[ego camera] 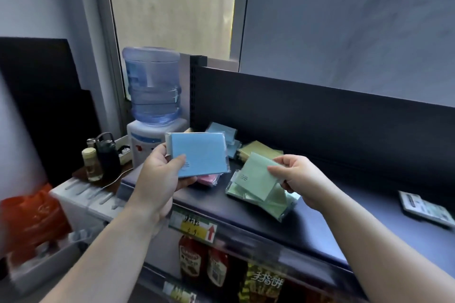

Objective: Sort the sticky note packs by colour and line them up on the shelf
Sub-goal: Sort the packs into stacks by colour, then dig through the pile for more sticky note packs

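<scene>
While the left hand (160,176) grips a blue pack (200,154), the right hand (301,179) pinches a green pack (256,177) over the dark shelf (344,219).

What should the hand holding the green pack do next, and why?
Probably lower the green pack onto the green pile right beneath it. The right hand pinches it just above those same-coloured packs, while the blue pile and yellow pile lie farther back. The left hand holds a blue pack.

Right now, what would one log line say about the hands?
left hand: holds blue pack | right hand: pinches green pack over green pile | pink pack: on shelf
</scene>
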### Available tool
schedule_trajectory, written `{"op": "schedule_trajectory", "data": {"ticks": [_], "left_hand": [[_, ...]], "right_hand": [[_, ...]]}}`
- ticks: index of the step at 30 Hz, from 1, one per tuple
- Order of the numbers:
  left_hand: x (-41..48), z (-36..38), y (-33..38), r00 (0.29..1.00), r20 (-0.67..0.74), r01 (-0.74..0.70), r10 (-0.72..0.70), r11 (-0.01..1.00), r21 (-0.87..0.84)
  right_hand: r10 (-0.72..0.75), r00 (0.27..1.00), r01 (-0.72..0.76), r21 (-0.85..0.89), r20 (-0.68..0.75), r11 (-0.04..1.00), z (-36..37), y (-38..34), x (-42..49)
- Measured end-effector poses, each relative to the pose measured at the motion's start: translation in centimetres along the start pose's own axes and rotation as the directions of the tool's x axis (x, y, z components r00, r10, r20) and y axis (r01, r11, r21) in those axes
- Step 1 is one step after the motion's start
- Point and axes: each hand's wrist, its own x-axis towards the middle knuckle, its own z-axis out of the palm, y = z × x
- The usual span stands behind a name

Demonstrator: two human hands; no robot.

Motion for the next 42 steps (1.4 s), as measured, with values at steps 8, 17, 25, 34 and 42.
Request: {"op": "schedule_trajectory", "data": {"ticks": [8,17,25,34,42], "left_hand": [[4.9,2.9,2.0,0.998,-0.045,-0.032,0.041,0.984,0.176],[10.7,4.3,2.8,0.998,0.047,0.032,-0.049,0.948,0.317],[17.4,5.4,0.8,0.951,0.171,0.186,-0.258,0.918,0.35],[22.9,3.8,-1.8,0.887,0.409,-0.092,-0.214,0.786,0.612],[23.3,2.9,-1.2,0.848,0.522,-0.494,-0.097,0.212,0.843]], "right_hand": [[-0.144,0.984,0.17,-0.754,0.101,0.635,-0.2,-1.6,2.2],[-0.279,0.952,0.279,-0.742,0.128,0.61,1.4,-4.2,2.8],[-0.263,0.964,0.217,-0.697,0.042,0.683,4.8,-6.2,7.0],[-0.119,0.992,0.107,-0.791,0.044,0.602,9.4,-7.2,11.7],[-0.058,0.997,-0.01,-0.809,-0.054,0.588,10.1,-7.5,11.5]]}}
